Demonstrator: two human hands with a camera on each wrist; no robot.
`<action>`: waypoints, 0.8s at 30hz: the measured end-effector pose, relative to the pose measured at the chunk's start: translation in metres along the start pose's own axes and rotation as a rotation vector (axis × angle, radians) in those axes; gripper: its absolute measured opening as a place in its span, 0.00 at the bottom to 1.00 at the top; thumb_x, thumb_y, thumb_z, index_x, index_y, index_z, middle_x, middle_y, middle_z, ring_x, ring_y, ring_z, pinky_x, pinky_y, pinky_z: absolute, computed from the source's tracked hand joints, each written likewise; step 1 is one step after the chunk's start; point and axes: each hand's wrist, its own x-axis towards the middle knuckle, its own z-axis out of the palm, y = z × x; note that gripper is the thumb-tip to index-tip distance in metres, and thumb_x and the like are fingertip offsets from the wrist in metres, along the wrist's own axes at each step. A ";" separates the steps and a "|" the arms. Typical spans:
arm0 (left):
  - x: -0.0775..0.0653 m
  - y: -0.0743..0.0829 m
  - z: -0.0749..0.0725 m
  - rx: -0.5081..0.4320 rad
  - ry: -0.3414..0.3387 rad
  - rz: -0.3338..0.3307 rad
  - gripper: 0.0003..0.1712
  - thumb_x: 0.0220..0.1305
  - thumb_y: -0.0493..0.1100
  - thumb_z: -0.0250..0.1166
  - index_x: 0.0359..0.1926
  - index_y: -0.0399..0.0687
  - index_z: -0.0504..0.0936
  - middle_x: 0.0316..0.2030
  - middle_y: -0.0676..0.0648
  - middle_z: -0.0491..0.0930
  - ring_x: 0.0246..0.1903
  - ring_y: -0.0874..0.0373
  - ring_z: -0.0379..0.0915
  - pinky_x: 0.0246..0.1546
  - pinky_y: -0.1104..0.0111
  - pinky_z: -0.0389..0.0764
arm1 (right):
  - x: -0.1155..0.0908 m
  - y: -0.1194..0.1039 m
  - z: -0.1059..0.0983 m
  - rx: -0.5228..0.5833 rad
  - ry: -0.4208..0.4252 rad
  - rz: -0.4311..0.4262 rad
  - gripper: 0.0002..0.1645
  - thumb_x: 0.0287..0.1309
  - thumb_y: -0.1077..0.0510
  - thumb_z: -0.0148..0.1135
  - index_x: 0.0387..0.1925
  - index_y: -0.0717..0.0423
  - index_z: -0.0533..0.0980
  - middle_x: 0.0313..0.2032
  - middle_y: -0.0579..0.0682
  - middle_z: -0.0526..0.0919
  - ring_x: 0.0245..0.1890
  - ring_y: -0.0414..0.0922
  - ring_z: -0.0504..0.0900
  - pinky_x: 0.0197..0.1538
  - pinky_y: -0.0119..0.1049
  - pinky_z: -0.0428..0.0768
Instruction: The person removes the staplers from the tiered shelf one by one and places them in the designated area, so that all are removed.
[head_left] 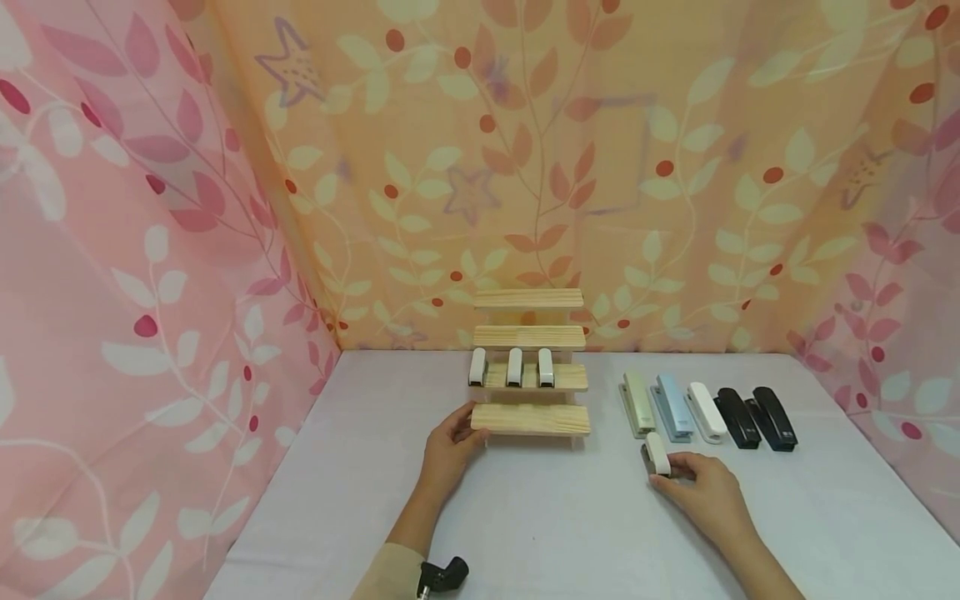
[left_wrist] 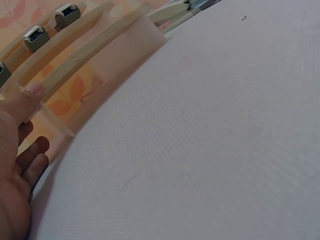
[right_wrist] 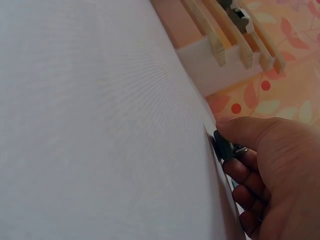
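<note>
Behind and to both sides, leaf-print curtains (head_left: 465,167) wall off a white-covered table (head_left: 555,533). On the far middle of it stands a stepped rack (head_left: 531,420), four pale wood tiers rising away from the person on see-through supports.

Left hand (head_left: 447,454) is at the near left corner of the rack: thumb on the lowest tier's edge, fingers round the end, so a light pinch on it. Right hand (head_left: 707,492) is right of the rack, low over the table, thumb and fingers clamped on a small white stapler (head_left: 657,454); can't tell whether that stapler touches the cloth.

Far side of the right hand, a row of five long staplers, left to right: green (head_left: 638,404), blue (head_left: 673,408), white (head_left: 707,412), then two black ones (head_left: 757,418). All five lie on the table, no hand on them.

Smallest: three mini staplers (head_left: 514,367) on the second tier from the near side, spaced apart from the left end to right of middle, noses facing near.

Progress, judged from the layout: three minis look placed, a fourth is in hand and not on the rack. The five long ones are off the rack too, so probably under half done if they count.
</note>
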 end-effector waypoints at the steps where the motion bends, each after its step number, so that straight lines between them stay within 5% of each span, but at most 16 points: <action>1: 0.000 0.000 0.000 0.004 -0.001 0.000 0.40 0.60 0.54 0.76 0.71 0.50 0.74 0.55 0.44 0.83 0.53 0.51 0.82 0.51 0.73 0.85 | 0.000 0.000 0.000 -0.007 0.001 0.000 0.36 0.51 0.40 0.79 0.51 0.63 0.83 0.41 0.55 0.90 0.50 0.63 0.83 0.52 0.67 0.77; 24: -0.002 0.006 0.001 -0.016 0.011 -0.019 0.38 0.60 0.52 0.76 0.70 0.51 0.76 0.56 0.43 0.83 0.53 0.50 0.82 0.50 0.72 0.85 | 0.001 -0.018 -0.024 -0.114 -0.033 -0.035 0.38 0.59 0.36 0.72 0.58 0.61 0.80 0.47 0.59 0.87 0.51 0.63 0.79 0.48 0.64 0.78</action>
